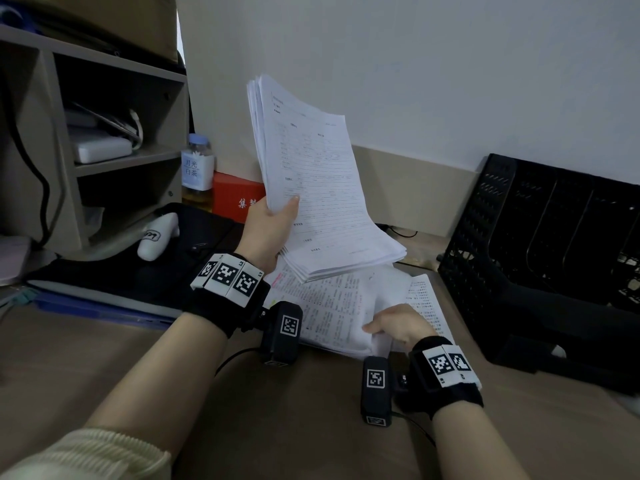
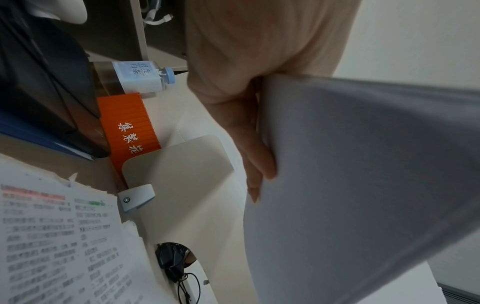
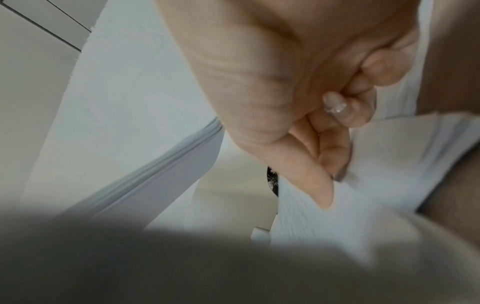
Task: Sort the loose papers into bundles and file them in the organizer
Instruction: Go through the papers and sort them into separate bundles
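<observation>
My left hand (image 1: 268,225) grips a thick bundle of printed forms (image 1: 311,174) by its left edge and holds it raised and tilted above the desk. In the left wrist view the fingers (image 2: 255,156) lie against the back of that bundle (image 2: 363,185). Under it, a loose pile of printed papers (image 1: 332,310) lies on the desk. My right hand (image 1: 398,323) pinches the near corner of the pile's upper sheets (image 3: 363,185), with its thumb (image 3: 306,181) on top. The black mesh organizer (image 1: 540,237) lies at the right against the wall.
A grey shelf unit (image 1: 62,161) stands at the left, with a tea bottle (image 1: 198,168) and an orange box (image 1: 237,197) beside it. A black bag (image 1: 138,271) with a white device (image 1: 157,237) on it lies left of the papers. Cables run along the wall.
</observation>
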The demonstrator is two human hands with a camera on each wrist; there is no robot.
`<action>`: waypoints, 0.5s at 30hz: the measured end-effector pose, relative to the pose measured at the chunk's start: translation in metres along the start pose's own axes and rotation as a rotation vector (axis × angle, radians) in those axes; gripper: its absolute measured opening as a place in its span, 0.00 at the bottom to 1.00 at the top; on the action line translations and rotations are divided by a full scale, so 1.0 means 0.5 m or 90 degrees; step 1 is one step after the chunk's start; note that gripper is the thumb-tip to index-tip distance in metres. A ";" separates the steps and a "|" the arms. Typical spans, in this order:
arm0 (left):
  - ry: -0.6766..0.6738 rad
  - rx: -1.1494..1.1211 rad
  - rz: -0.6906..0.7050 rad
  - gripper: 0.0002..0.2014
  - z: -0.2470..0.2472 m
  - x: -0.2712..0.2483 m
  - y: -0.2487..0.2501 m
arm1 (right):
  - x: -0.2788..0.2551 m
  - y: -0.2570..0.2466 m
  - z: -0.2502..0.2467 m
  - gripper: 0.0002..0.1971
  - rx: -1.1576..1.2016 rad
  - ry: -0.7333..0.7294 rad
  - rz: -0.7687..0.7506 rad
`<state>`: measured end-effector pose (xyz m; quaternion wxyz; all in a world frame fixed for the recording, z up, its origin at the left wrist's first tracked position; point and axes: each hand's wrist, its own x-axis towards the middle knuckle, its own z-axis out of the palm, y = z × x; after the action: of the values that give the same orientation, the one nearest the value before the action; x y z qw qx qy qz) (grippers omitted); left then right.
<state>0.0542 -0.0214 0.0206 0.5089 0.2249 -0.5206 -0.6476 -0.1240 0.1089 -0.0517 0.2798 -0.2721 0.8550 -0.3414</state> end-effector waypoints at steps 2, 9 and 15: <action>-0.001 0.003 0.001 0.11 0.000 0.001 -0.001 | 0.003 0.002 0.001 0.09 0.026 0.006 0.001; 0.006 0.035 0.007 0.09 -0.008 0.009 -0.004 | 0.032 0.016 -0.007 0.05 0.153 0.143 -0.047; 0.012 0.057 0.002 0.12 -0.010 0.012 -0.008 | 0.038 0.025 -0.003 0.08 0.122 0.140 -0.054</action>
<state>0.0544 -0.0293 0.0168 0.5044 0.2527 -0.5442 -0.6209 -0.1416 0.1050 -0.0654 0.1942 -0.2408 0.8321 -0.4604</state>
